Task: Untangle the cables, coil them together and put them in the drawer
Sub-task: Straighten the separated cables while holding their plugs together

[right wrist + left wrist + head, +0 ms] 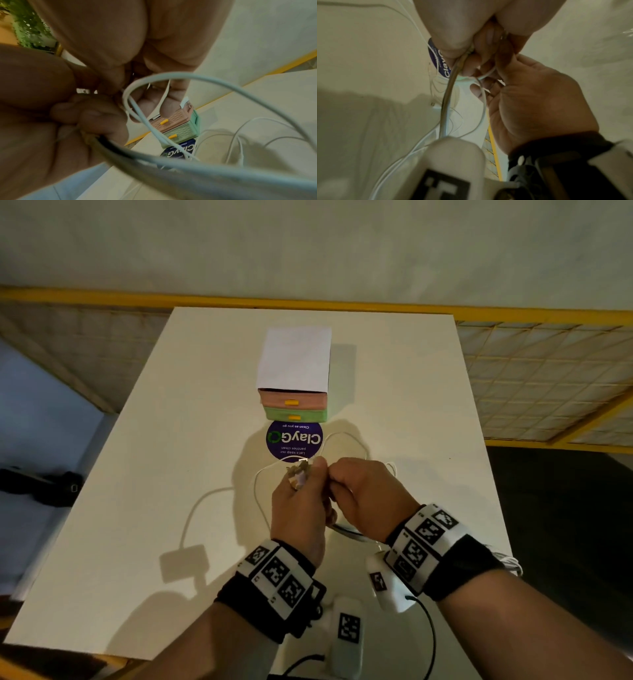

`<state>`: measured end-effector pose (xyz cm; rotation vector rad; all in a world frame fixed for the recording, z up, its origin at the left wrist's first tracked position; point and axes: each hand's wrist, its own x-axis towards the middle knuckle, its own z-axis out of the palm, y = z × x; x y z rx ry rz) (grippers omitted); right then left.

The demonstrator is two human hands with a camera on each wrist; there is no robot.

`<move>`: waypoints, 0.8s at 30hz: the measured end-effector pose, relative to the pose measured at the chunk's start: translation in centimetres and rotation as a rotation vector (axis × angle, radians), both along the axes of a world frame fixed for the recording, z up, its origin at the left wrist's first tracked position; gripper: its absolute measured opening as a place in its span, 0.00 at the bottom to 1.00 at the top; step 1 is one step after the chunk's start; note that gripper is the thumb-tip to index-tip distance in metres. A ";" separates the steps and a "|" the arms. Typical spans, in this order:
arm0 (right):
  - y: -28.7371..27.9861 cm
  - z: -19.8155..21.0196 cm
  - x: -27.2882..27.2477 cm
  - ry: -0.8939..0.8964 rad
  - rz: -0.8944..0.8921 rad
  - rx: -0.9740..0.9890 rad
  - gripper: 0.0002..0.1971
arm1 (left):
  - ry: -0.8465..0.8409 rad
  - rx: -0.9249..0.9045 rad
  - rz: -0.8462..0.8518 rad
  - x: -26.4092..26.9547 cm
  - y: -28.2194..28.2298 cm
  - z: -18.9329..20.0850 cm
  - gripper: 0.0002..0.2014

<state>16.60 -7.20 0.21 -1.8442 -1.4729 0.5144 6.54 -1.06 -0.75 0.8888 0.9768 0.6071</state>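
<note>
Both drawers of mini chest closed, contents hidden; L hand & R hand pinch white cables above table.

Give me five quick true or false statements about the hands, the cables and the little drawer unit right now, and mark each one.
1. Both the left hand and right hand grip the white cables. True.
2. The drawer unit has its green drawer pulled open. False: both drawers are shut.
3. The handles are yellow. True.
4. The cables already lie in a drawer. False: they trail on the table.
5. The round sticker is red. False: purple.
</note>
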 end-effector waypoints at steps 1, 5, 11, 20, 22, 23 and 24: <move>0.2 -0.2 0.0 0.011 0.005 0.002 0.07 | -0.011 -0.016 0.034 -0.1 0.1 -0.1 0.14; 0.6 -1.9 0.1 0.048 0.007 -0.012 0.06 | -0.016 -0.133 0.206 -0.3 0.7 0.5 0.17; -0.1 -4.1 1.9 -0.017 -0.045 -0.239 0.08 | 0.025 -0.186 0.283 -1.1 3.2 0.9 0.23; 1.4 -3.9 4.3 -0.143 -0.192 -0.024 0.08 | -0.186 -0.304 0.076 -1.2 2.4 1.8 0.26; 2.1 -3.4 4.8 -0.094 -0.208 0.010 0.08 | -0.177 -0.308 0.066 -1.2 2.0 1.8 0.26; 2.3 -3.1 5.1 -0.034 -0.227 0.002 0.09 | -0.168 -0.310 0.072 -1.2 1.8 1.7 0.26; 2.4 -2.6 5.4 0.037 -0.252 -0.020 0.09 | -0.159 -0.310 0.080 -1.2 1.7 1.5 0.26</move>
